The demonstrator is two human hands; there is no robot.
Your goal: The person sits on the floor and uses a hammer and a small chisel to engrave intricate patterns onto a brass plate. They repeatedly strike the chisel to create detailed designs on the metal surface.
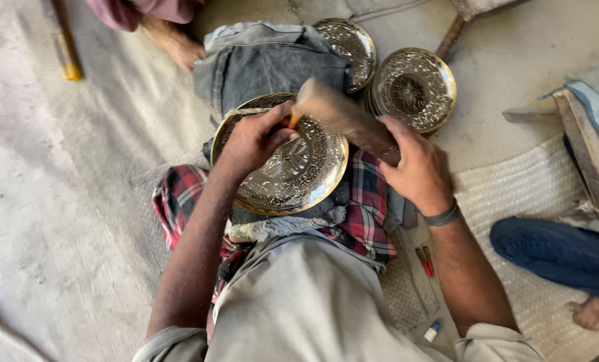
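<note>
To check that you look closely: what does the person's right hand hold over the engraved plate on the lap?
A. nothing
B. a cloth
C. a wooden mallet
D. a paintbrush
C: the right hand grips a blurred wooden mallet above the plate, while the left hand steadies a small tool on it.

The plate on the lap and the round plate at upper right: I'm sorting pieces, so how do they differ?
The plate on the lap sits tilted on cloth, partly covered by the left hand; the round plate at upper right lies on the mat, untouched. The lap plate looks larger and shows one broad patterned face, while the other has a dark sunken centre. Both are round, shiny metal with dense embossed patterns and golden rims.
</note>
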